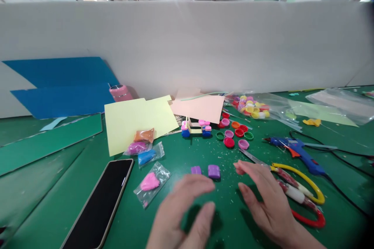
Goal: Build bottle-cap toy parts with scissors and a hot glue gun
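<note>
My left hand (184, 210) hovers over the near middle of the table, fingers curved and thumb apart, with nothing between them. To its right, my right hand (265, 198) is also empty, its thumb and fingers spread. Just beyond the hands lie two small purple blocks, one (214, 171) in plain sight and another (196, 170) partly hidden by my left hand. Left of my left hand is a clear bag of pink clay (150, 181). Scissors (298, 192) with yellow and red handles lie beside and partly behind my right hand. Farther back stands a small craft model (195, 128) in blue, pink and cream.
A phone (99, 206) lies at left. Behind it are bags of orange (144, 135), magenta (137, 147) and blue clay (147, 156). Colored bottle-cap rings (229, 142) lie right of the model. A corded blue glue gun (300, 151) is at right. A white panel (187, 46) borders the back.
</note>
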`<state>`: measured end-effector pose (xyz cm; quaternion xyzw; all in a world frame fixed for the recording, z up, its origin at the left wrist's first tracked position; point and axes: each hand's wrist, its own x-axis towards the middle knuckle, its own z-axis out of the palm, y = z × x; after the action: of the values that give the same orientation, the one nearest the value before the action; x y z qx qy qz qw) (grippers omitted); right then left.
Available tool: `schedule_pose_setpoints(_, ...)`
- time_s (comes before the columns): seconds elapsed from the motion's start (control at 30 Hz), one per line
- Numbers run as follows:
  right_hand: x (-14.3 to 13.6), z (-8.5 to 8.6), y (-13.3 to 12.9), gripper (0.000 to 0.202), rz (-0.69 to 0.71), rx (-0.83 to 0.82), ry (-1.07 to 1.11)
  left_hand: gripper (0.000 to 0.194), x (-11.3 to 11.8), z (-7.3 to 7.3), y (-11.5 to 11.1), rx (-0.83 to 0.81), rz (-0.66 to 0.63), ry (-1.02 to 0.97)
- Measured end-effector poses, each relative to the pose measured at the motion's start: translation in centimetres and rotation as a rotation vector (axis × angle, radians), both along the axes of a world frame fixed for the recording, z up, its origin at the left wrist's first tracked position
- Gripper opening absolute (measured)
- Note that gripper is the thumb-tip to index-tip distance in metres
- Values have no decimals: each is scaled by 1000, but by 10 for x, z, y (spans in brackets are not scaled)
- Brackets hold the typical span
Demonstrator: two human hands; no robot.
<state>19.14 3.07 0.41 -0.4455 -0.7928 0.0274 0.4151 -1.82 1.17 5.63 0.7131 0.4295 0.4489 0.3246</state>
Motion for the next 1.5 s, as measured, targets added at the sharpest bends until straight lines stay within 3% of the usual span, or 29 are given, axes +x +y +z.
schedule_pose_setpoints(0.07, 2, -9, 3, 32, -1, -34, 63, 21, -24, 5, 19, 93, 127, 188)
schedule_pose_setpoints(0.17, 6, -17, 5, 27, 1, -75, 106, 19, -59, 0, 50, 149, 282, 467)
schedule_pose_setpoints(0.3, 8, -16, 3, 23, -6, -93, 104, 25, -94, -11, 86, 212, 349, 772)
schedule_pose_setpoints(0.4, 7, -13, 0, 22, -7, -103, 105, 26, -102, -14, 110, 198, 412, 1102)
schedule_pose_setpoints(0.5, 4, -13, 0, 22, 1, -110, 105, 29, -94, -20, 136, 211, 433, 1182)
schedule_pose_setpoints(0.7, 2, -16, 2, 21, -13, -108, 75, 25, -64, -34, 177, 258, 392, 1261)
schedule_pose_setpoints(0.83, 1, -15, 3, 21, -25, -129, 63, 20, -51, -37, 185, 318, 239, 1293)
schedule_pose_setpoints(1.0, -2, -13, 5, 23, 16, -206, 93, 26, -48, -39, 191, 329, 202, 1297)
schedule_pose_setpoints(1.23, -4, -11, 6, 23, 26, -305, 115, 19, -55, -35, 201, 284, 341, 1204)
schedule_pose_setpoints(1.5, -5, -13, 6, 26, 50, -378, 133, 20, -77, -3, 201, 282, 509, 919)
